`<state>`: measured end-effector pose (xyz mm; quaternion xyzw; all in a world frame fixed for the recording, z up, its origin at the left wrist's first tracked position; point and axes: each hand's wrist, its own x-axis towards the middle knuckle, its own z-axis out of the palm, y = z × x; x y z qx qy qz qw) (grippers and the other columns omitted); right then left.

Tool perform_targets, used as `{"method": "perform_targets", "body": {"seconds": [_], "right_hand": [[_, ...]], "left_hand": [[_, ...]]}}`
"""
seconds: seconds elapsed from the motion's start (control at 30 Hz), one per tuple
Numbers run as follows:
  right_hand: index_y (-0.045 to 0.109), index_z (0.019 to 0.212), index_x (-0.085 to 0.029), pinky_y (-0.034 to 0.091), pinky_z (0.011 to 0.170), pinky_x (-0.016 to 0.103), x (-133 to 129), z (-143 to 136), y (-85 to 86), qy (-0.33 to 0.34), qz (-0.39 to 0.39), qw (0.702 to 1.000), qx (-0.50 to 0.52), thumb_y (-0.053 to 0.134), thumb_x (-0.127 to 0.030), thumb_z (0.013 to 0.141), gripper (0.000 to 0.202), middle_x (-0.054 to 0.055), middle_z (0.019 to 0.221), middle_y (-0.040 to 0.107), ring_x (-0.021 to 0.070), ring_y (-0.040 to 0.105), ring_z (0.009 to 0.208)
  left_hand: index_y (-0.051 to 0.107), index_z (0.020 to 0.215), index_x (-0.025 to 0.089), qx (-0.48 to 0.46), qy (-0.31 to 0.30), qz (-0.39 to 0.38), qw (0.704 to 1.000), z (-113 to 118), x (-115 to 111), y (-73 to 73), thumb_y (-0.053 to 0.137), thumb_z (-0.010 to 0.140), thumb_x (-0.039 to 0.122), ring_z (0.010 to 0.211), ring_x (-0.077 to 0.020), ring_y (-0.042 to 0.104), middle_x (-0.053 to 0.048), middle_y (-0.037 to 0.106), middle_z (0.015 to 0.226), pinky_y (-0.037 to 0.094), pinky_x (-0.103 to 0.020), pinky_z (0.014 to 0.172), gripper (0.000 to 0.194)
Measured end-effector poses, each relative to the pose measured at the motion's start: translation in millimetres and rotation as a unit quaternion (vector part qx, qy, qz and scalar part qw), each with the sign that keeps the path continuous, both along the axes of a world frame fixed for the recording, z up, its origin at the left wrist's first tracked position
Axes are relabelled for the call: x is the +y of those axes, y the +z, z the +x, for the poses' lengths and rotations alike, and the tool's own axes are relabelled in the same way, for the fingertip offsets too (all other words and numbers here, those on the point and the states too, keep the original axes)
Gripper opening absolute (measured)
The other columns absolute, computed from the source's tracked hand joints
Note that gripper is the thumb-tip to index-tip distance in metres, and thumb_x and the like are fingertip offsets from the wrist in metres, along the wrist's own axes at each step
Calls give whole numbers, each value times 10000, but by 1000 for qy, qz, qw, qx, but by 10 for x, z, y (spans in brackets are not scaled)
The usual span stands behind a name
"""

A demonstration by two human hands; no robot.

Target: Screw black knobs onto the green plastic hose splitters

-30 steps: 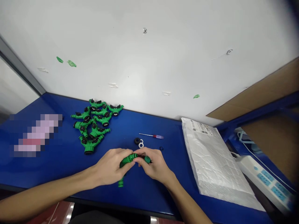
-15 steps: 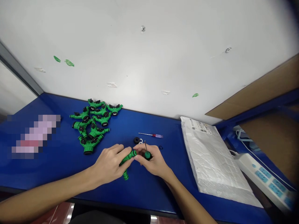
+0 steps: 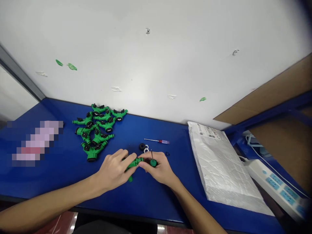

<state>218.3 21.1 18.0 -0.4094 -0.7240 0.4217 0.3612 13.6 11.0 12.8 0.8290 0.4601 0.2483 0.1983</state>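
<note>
My left hand (image 3: 114, 169) is closed around a green plastic Y-shaped hose splitter (image 3: 133, 163), one outlet pointing right and part of another showing below my fingers. At the right outlet's tip, the thumb and index finger of my right hand (image 3: 161, 169) are pinched together. Tucked in that same hand is a small screwdriver (image 3: 153, 162) with a green handle end and a thin metal shaft pointing up. Just beyond my fingers lie a black ring-shaped cap (image 3: 142, 147) and a white plastic piece (image 3: 146, 149). A small black O-ring (image 3: 167, 153) rests right of them.
Several green splitters with black valve levers (image 3: 95, 136) are heaped at left on the blue table (image 3: 117, 208). A second screwdriver (image 3: 164, 142) with a clear purple-red handle lies behind my hands. At right are a white padded mailer (image 3: 219, 172) and a power strip (image 3: 273, 185).
The splitter has turned slightly in my left hand, so its lower outlet shows less. My right fingertips have shifted a little left onto the outlet's tip.
</note>
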Motion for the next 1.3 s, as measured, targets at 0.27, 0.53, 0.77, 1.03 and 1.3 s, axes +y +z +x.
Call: {"method": "perform_targets", "body": {"seconds": [0.27, 0.53, 0.77, 1.03, 1.3], "right_hand": [[557, 1282, -162, 473, 584, 239, 65, 168, 84, -20, -75, 996, -46, 516, -283, 940, 364, 12, 829, 609, 110, 532, 623], [680, 1024, -175, 514, 638, 283, -8, 106, 116, -58, 31, 995, -70, 588, -316, 929, 193, 40, 807, 701, 164, 647, 646], [729, 1147, -179, 512, 715, 298, -29, 77, 133, -18, 37, 997, -72, 571, -292, 945, 281, 59, 875, 757, 188, 682, 726], [741, 1134, -169, 453, 573, 251, -56, 98, 188, -35, 1, 996, -86, 557, -336, 944, 312, 28, 710, 689, 158, 612, 618], [704, 857, -127, 371, 368, 164, -48, 139, 146, 22, -213, 977, 9, 523, -471, 950, 399, -18, 575, 564, 68, 527, 382]], "left_hand": [[544, 1055, 166, -427, -29, -507, 748, -27, 241, 73, 586, 901, 437, 769, -192, 626, -86, 643, 948, 429, -269, 543, 314], [556, 1018, 180, -550, -48, -534, 640, -64, 326, 38, 575, 930, 372, 718, -165, 567, -35, 560, 762, 396, -263, 551, 212], [523, 922, 175, -527, -66, -527, 664, -45, 289, 9, 594, 920, 350, 672, -160, 541, -29, 568, 723, 392, -267, 550, 189], [489, 913, 175, -515, -54, -504, 691, -40, 306, 52, 526, 948, 301, 616, -141, 527, -23, 572, 705, 391, -263, 555, 135], [464, 901, 187, -482, -48, -495, 721, -42, 310, -30, 567, 912, 368, 579, -136, 526, -12, 596, 692, 400, -261, 552, 208]]}}
